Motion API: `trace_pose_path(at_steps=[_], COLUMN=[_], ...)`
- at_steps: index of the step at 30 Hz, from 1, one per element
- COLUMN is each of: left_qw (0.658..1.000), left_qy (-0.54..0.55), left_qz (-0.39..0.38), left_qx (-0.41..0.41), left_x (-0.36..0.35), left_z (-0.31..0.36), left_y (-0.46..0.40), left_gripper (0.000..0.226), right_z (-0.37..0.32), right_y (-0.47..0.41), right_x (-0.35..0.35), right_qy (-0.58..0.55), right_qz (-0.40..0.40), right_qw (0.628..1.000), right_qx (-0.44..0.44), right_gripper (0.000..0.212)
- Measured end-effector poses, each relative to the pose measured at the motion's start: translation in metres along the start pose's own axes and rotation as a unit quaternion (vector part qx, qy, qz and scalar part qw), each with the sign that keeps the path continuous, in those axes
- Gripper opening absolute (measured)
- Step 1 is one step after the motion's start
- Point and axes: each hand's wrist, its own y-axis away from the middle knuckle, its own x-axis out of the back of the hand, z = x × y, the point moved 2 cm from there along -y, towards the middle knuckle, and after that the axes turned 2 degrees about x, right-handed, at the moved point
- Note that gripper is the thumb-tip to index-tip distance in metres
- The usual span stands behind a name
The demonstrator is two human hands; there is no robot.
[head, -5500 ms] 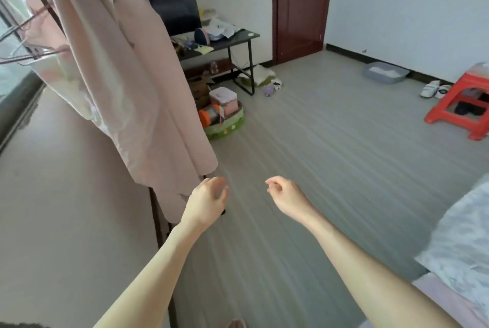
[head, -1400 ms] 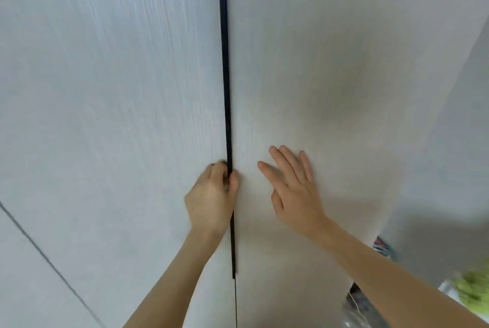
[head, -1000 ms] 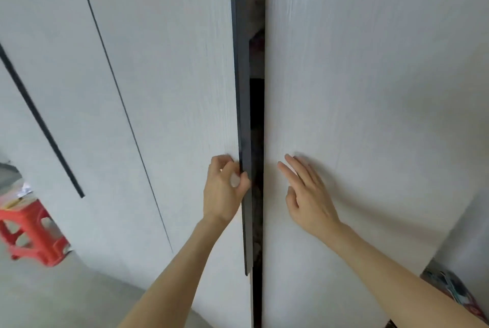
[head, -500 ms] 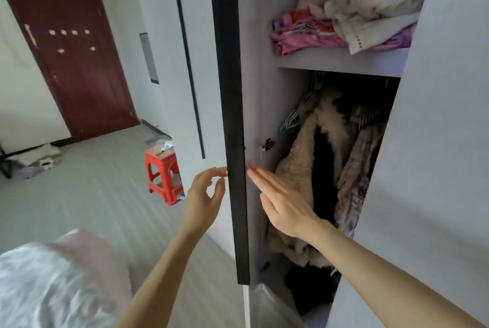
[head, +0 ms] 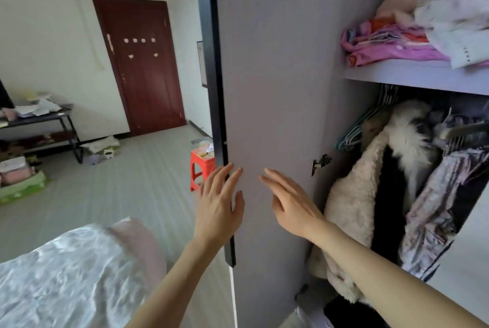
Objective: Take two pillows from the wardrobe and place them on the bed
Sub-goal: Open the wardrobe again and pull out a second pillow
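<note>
Both hands flat, fingers straight: left hand (head: 218, 211), right hand (head: 292, 203) at wardrobe door (head: 267, 89).

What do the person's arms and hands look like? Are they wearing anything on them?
Both arms are bare all the way up to the edge of the picture: no sleeves show. The left hand and the right hand have no gloves, and I can see no rings, watch or bracelets. The nails look short and plain, with no polish that I can make out.
</note>
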Motion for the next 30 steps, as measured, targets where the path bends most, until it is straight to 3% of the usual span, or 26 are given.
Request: trace_pose_path(at_steps=[5, 8, 14, 20, 24, 27, 30], left_qw=[0.996, 0.987, 0.947, 0.846, 0.77, 0.717, 0.697], left_qy=[0.032, 0.091, 0.228, 0.427, 0.522, 0.596, 0.63], left_qz=[-0.078, -0.128, -0.199, -0.304, -0.358, -0.358, -0.339], left_qx=[-0.029, -0.046, -0.111, -0.101, -0.078, -0.054, -0.056], left_x=[-0.043, -0.075, -0.134, -0.156, -0.168, -0.165, -0.149], left_z=[0.034, 0.074, 0.193, 0.321, 0.369, 0.383, 0.376], left_y=[-0.005, -0.017, -0.056, -0.103, -0.121, -0.126, -0.119], left_gripper=[0.043, 0.046, 0.049, 0.073, 0.089, 0.066, 0.049], right_z=[0.051, 0.075, 0.099, 0.113, 0.12, 0.118, 0.107], right_y=[0.043, 0.079, 0.149, 0.193, 0.202, 0.207, 0.21], right_x=[0.044, 0.084, 0.175, 0.243, 0.262, 0.271, 0.27], right_qy=[0.088, 0.141, 0.27, 0.361, 0.386, 0.393, 0.39], right_qz=[0.048, 0.063, 0.138, 0.181, 0.179, 0.182, 0.207], right_qw=[0.993, 0.982, 0.926, 0.866, 0.85, 0.844, 0.838], right_qx=[-0.063, -0.112, -0.224, -0.293, -0.309, -0.316, -0.319], right_gripper=[0.038, 0.044, 0.043, 0.043, 0.047, 0.047, 0.046])
